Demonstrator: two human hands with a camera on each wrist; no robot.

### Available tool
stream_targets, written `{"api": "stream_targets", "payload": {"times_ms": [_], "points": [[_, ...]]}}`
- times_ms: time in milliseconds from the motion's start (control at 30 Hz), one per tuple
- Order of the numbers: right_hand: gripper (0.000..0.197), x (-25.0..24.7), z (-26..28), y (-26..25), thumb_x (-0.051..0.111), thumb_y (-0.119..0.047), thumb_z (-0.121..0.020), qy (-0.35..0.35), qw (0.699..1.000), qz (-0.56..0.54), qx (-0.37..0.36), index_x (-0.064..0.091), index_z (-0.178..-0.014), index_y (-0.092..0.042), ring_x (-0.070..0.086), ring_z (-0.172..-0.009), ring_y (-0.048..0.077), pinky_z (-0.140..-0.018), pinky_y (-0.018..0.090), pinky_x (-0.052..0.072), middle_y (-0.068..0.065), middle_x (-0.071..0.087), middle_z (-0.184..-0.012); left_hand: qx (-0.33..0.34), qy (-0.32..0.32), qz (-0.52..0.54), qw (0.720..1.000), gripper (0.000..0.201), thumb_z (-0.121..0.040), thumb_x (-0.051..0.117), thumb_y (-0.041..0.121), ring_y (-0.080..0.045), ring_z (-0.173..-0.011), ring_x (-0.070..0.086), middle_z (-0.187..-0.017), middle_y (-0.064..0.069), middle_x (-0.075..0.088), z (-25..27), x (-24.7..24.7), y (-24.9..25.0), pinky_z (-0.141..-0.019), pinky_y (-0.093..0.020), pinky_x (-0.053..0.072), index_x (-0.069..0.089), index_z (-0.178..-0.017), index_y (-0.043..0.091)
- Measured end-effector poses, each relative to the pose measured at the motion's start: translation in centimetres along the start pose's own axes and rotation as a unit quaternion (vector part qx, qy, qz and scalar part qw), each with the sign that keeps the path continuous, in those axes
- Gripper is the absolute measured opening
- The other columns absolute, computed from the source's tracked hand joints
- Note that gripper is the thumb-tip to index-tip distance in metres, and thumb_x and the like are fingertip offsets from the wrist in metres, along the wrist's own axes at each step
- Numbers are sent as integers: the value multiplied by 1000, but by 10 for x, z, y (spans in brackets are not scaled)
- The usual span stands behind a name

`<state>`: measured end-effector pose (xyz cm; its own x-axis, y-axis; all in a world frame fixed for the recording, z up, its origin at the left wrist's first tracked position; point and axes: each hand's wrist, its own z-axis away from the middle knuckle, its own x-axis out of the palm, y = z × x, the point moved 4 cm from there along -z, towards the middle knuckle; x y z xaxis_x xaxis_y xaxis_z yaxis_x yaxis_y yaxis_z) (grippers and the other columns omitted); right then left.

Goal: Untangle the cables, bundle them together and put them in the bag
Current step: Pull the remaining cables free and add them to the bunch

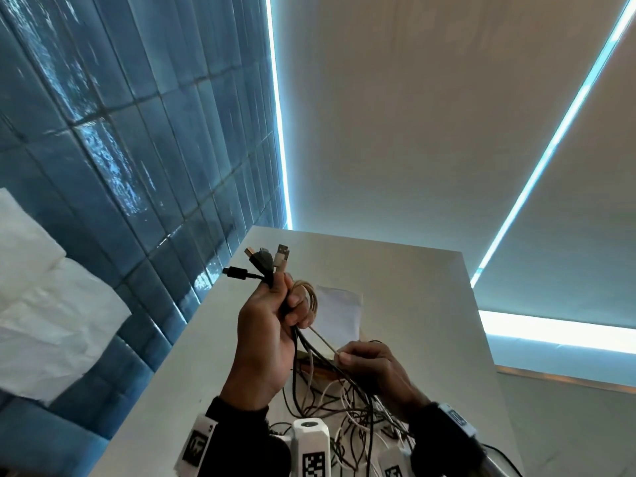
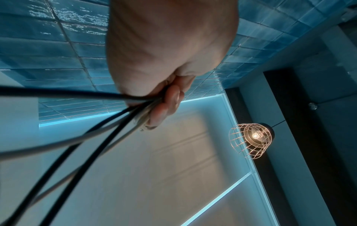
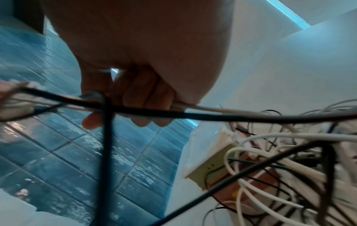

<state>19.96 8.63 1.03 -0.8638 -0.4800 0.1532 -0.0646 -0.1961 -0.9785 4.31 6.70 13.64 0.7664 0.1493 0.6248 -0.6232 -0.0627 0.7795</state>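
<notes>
While the plug ends [image 1: 266,261] are gripped tight in the left hand [image 1: 265,335], a pale cable [image 1: 321,337] is pinched by the right hand [image 1: 373,364]; untangling is probably underway, with that cable to be pulled free of the pile [image 1: 347,418] next

Two hands [image 1: 265,325], four cable plugs [image 1: 261,265], one cage lamp [image 2: 251,139], one cable tangle [image 1: 347,407]
</notes>
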Motion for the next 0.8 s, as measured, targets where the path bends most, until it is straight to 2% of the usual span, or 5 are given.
{"api": "stream_targets", "payload": {"times_ms": [133, 200, 500, 633, 800], "points": [[15, -6, 0, 11, 65, -21, -79, 20, 999, 20, 27, 67, -76, -6, 39, -50, 7, -47, 15, 27, -4, 51, -56, 3, 7, -32, 999, 25, -97, 40, 26, -9, -48, 22, -59, 4, 32, 1, -1, -1, -48, -24, 24, 40, -74, 17], [14, -8, 1, 18, 65, -23, -78, 32, 998, 27, 44, 66, -73, -10, 31, -44, 6, -43, 17, 22, -8, 42, -51, 1, 7, -39, 999, 25, -98, 39, 26, -9, -49, 22, -59, 4, 31, 2, -1, -1, -48, -23, 24, 40, -74, 17], [35, -25, 11, 51, 55, -1, -90, 85, 990, 30, 108, 66, -60, -15, 23, -40, 8, -38, 17, 17, 0, 33, -51, 17, -5, -64, 998, 26, -101, 37, 24, -9, -48, 24, -58, 5, 36, 4, 0, 7, -48, -23, 26, 41, -76, 15], [18, -28, 4, 26, 57, -5, -91, 146, 986, 41, 63, 63, -75, -4, 30, -38, 6, -38, 17, 22, -5, 40, -47, 13, 9, -71, 997, 28, -102, 36, 22, -9, -47, 24, -58, 4, 36, -1, -3, 4, -47, -23, 26, 41, -76, 15], [11, -13, -3, -34, 63, -12, -88, 140, 986, -61, -66, 62, -77, -10, 23, -44, 11, -42, 20, 15, -2, 36, -52, -7, 26, -87, 996, 28, -102, 38, 22, -10, -48, 25, -60, 2, 36, -2, -1, -5, -51, -27, 22, 45, -75, 16]]}}
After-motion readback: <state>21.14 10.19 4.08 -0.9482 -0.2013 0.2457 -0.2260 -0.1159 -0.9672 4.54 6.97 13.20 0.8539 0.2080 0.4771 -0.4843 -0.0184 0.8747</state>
